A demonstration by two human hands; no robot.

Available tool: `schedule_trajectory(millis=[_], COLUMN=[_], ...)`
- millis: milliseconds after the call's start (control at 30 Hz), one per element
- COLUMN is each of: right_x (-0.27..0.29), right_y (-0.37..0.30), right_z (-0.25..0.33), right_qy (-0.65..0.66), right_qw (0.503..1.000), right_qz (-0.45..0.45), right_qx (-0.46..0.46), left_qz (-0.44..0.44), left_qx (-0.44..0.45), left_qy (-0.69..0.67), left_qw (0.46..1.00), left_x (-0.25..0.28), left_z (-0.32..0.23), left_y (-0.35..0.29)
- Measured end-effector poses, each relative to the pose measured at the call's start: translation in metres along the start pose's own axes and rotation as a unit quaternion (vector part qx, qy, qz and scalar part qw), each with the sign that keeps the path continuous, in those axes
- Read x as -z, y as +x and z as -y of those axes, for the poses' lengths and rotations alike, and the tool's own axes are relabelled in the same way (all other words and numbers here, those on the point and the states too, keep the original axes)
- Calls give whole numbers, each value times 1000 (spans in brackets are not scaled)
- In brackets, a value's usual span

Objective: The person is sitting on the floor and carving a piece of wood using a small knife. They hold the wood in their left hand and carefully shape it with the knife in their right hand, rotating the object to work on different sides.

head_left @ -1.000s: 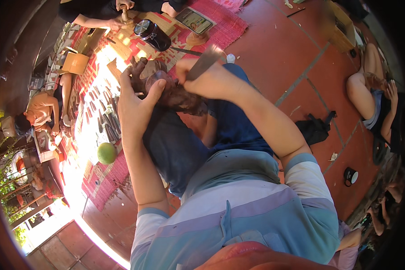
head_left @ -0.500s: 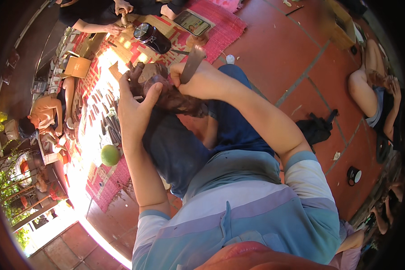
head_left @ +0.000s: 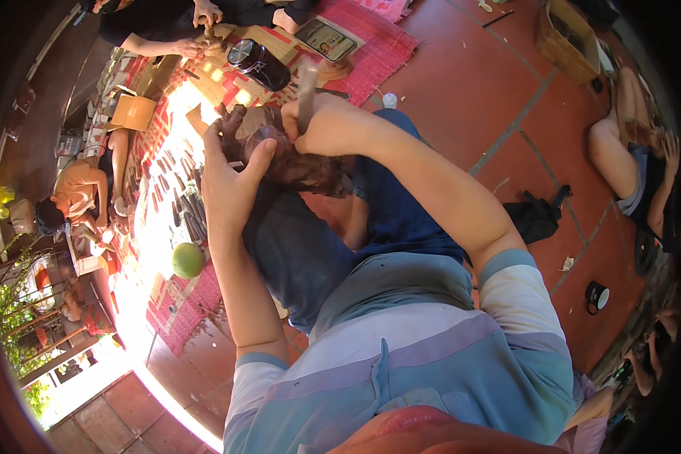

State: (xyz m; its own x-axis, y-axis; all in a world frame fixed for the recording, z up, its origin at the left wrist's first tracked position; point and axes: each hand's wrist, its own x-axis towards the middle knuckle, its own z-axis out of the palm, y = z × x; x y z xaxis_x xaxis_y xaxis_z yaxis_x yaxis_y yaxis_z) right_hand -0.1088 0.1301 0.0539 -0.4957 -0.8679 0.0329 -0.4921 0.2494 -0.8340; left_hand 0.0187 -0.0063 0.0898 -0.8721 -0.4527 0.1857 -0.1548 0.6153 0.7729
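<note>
Clay, a dark brown wet lump of rounded shape [head_left: 299, 163], is sitting between your two hands on your raised knee, just above the dark blue cloth of your trousers [head_left: 303, 250]. Your left hand [head_left: 231, 178] is cupping it from the left, fingers spread and palm pressing against its side. Your right hand [head_left: 329, 125] is lying over the top right of it, curled tight around a pale flat wooden tool [head_left: 306, 91] whose long axis is running up and away from you. Both hands are touching the lump; the right is sitting higher.
</note>
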Motion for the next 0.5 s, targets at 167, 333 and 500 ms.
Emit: schedule_trajectory(millis=[167,333,500], right_x=[9,3,14], right_y=[4,-2,-10], right_z=[-2,-8,-10], right_qy=[53,31,49], right_qw=[998,999,997], right_qz=[15,-2,-19], right_qx=[-24,21,-56], left_qz=[-4,5,-5], left_qx=[-8,22,-2], left_qy=[-7,13,31], left_qw=[1000,1000,1000], left_x=[-1,1,0], left_z=[-1,-2,-5], left_y=[-1,0,-2])
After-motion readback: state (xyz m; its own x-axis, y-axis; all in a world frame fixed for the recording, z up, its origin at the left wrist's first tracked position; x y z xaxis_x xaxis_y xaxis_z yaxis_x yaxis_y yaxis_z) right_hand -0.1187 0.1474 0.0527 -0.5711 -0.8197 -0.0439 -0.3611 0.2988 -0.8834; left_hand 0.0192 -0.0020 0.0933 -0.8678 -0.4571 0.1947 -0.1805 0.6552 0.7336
